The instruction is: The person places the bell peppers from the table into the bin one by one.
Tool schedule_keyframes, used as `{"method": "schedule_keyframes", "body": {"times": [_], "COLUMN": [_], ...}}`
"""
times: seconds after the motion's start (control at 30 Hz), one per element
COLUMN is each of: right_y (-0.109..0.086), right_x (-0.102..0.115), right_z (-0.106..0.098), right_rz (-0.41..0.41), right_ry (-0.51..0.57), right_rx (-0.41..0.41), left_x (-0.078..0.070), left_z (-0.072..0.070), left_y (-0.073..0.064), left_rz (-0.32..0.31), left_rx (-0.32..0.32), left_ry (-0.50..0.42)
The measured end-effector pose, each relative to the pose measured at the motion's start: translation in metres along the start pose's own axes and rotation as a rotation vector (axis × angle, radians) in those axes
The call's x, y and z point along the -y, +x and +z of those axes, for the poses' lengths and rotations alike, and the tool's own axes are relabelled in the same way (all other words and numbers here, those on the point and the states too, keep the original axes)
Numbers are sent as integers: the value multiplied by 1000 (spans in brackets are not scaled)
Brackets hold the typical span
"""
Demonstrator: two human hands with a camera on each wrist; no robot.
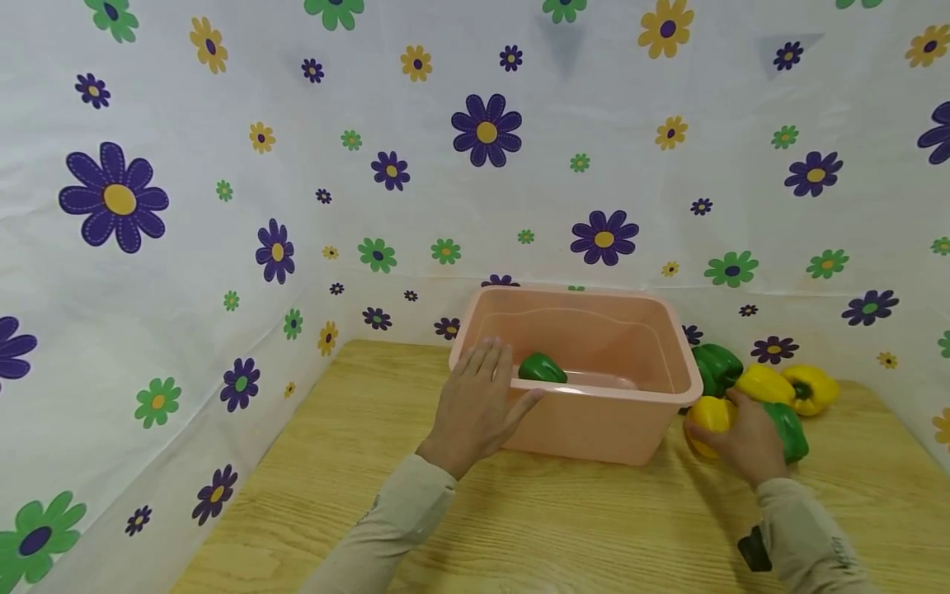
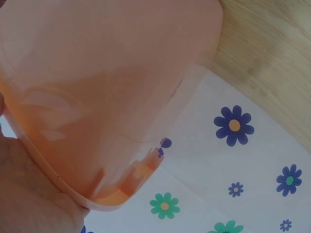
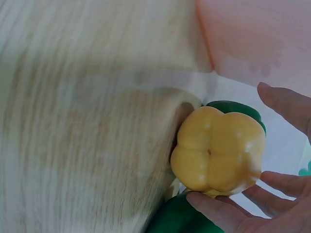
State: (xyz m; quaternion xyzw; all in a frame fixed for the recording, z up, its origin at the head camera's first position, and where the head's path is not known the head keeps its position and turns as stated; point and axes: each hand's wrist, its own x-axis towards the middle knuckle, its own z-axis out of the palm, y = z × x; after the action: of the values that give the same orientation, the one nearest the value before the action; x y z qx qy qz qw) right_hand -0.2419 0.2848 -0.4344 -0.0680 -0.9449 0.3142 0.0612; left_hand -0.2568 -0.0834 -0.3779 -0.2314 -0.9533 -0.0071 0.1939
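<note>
A pink plastic bin (image 1: 594, 425) stands on the table, with one green bell pepper (image 1: 542, 368) inside. My left hand (image 1: 475, 404) rests on its near rim toward the left corner, fingers straight and thumb along the edge. To the right of the bin, my right hand (image 1: 750, 441) is at a yellow bell pepper (image 1: 710, 423). In the right wrist view the fingertips touch the lower side of that pepper (image 3: 218, 150), while the thumb stands apart from it. A green bell pepper (image 1: 790, 433) lies beside this hand, partly hidden.
Behind the right hand lie another green bell pepper (image 1: 716, 369) against the bin's side and two yellow bell peppers, one left (image 1: 764, 384) and one right (image 1: 812, 389). A flower-print sheet (image 1: 416, 107) hangs behind and left of the wooden table (image 1: 312, 495).
</note>
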Motion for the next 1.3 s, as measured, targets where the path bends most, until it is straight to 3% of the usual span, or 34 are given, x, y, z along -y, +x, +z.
{"method": "schedule_keyframes", "body": {"times": [0.17, 0.43, 0.8, 1.1, 1.3], "right_y": [-2, -3, -2, -4, -5], "right_x": [1, 3, -2, -6, -6], "right_z": [7, 7, 10, 12, 8], "right_rz": [-20, -6, 22, -4, -65], "right_ry": [-84, -112, -40, -27, 59], "right_rx": [-3, -3, 53, 13, -115], "left_x": [0, 0, -1, 0, 1], "left_z": [-1, -1, -2, 0, -1], "left_y": [-1, 0, 0, -1, -1], "left_rz": [-2, -2, -3, 2, 7], "left_rx": [8, 17, 11, 2, 8], "left_ry": [-6, 0, 5, 11, 10]}}
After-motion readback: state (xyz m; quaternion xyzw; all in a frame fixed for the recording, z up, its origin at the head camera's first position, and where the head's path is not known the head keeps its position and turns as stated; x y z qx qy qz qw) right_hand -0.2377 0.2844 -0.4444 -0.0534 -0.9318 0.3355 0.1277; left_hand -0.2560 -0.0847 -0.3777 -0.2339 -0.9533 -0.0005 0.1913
